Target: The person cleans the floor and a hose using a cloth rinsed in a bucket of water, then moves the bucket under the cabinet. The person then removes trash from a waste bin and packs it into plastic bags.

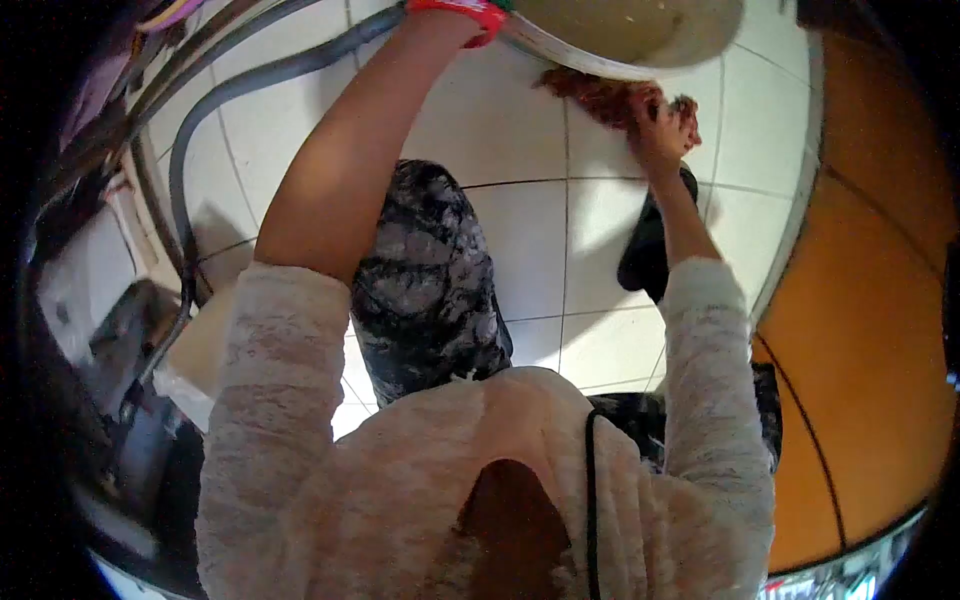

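At the top of the head view, my left forearm reaches up past the frame edge, with a red band [478, 17] around the wrist; the hand itself is out of sight. My right hand [660, 128] is low over the tiles, fingers curled around a crumpled reddish-brown rag-like bundle [598, 97]. Part of that bundle spreads left of the fingers, close below a round whitish tub [590, 64]. Murky, yellowish-brown contents show inside the tub, whose far side is cut off by the frame.
White tiles [520, 225] cover the floor. A grey hose [185, 130] curves along the left, near blurred clutter and a pale container [195, 355]. Orange panels [860, 350] stand at the right. A dark shoe [645, 245] and a patterned trouser leg [425, 280] are below my arms.
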Motion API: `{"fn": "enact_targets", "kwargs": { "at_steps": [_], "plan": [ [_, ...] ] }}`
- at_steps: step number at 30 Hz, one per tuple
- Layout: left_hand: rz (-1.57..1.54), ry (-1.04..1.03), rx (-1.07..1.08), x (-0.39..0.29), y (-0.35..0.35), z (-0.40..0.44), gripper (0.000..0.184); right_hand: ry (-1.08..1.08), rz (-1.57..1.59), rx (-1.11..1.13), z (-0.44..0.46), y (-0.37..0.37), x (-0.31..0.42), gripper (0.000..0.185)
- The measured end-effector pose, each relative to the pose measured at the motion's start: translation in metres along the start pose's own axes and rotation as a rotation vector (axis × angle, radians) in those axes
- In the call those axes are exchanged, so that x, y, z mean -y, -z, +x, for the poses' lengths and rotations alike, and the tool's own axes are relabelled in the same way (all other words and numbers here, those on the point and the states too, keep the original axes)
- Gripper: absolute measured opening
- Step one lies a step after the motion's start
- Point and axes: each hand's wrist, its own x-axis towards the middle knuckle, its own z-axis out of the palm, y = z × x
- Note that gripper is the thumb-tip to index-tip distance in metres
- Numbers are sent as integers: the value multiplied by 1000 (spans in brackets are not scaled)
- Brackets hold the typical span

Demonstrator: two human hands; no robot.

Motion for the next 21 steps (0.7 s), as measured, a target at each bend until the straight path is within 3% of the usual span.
{"fn": "enact_targets", "kwargs": {
  "at_steps": [2,3,5,6,7,8,9,11,12,13,15,17,19,21],
  "plan": [
    [46,-155,-165,3,-4,1,52,-121,144,80,14,3,-23,41],
    [14,-18,-175,1,-10,1,51,-194,240,-74,-2,-4,-20,42],
    [65,-267,-247,27,-28,15,51,-389,518,-5,-25,55,29,58],
    [32,-279,-238,25,-20,11,51,-496,647,12,-36,86,55,67],
    [97,-403,-245,23,-12,13,51,-527,578,144,-63,102,90,65],
    [178,-529,-265,22,-12,18,51,-545,504,281,-91,118,126,62],
    [170,-543,-276,28,-21,18,51,-561,581,248,-139,114,162,61],
    [183,-319,-368,49,-50,17,49,-300,761,244,-213,117,190,42],
    [185,-336,-360,87,-68,36,49,-295,999,462,-264,85,198,36],
    [636,-463,-448,120,-81,67,39,-92,805,277,-268,82,171,34],
    [1130,-610,-517,144,-113,75,31,-88,712,368,-237,44,140,32],
    [815,-508,-390,117,-99,58,38,-40,448,228,-216,17,75,32],
    [501,-403,-258,87,-67,42,47,-69,275,-60,-165,-13,14,34],
    [355,-358,-202,66,-48,35,51,-143,196,26,-106,-27,-35,39]
  ]
}}
